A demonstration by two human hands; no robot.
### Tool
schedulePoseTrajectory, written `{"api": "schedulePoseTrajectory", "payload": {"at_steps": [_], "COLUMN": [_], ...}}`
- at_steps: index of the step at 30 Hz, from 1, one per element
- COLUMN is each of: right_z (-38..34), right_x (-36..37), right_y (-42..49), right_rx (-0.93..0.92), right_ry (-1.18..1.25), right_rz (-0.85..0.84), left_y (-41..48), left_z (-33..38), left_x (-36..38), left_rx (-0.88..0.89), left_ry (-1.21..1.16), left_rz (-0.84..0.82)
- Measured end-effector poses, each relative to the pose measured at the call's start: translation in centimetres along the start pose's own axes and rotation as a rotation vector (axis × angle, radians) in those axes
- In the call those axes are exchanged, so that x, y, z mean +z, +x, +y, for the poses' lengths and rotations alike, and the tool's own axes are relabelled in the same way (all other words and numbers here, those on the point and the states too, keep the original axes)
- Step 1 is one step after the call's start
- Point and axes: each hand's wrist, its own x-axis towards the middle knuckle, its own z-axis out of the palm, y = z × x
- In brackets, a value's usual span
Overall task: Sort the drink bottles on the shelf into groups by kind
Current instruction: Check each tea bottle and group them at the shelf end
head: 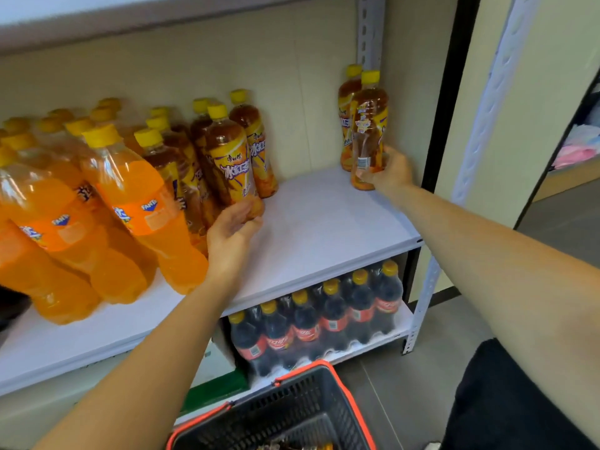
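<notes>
Now the right hand (389,172) grips a tea bottle (368,134) at the shelf's (318,219) back right corner, while the left hand (232,235) seems curled on a second bottle (232,164), whose crowded neighbours (181,177) may topple.

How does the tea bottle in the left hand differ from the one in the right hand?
The left-hand tea bottle stands against the main cluster mid-shelf; the right-hand tea bottle is at the far right end of the shelf, beside one other tea bottle. The left-hand one shows its front label, the right-hand one its barcode side. Both have yellow caps and brown drink; the left hand and right hand grip them low.
</notes>
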Motion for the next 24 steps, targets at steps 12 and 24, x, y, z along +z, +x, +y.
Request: {"api": "schedulePoseTrajectory", "payload": {"at_steps": [12,24], "right_z": [1.3,-0.2], "right_x": [0.8,-2.2], "right_y": [2.1,-3.4], "right_rx": [0.041,0.071], "right_ry": [-0.101,-0.032], "right_rz": [0.071,-0.211], "left_y": [5.5,4.4], "left_z": [0.2,0.5], "left_x": [2.8,2.4], "left_rx": [0.051,0.115], "left_ry": [0.17,0.369], "left_rz": [0.13,0.071]}}
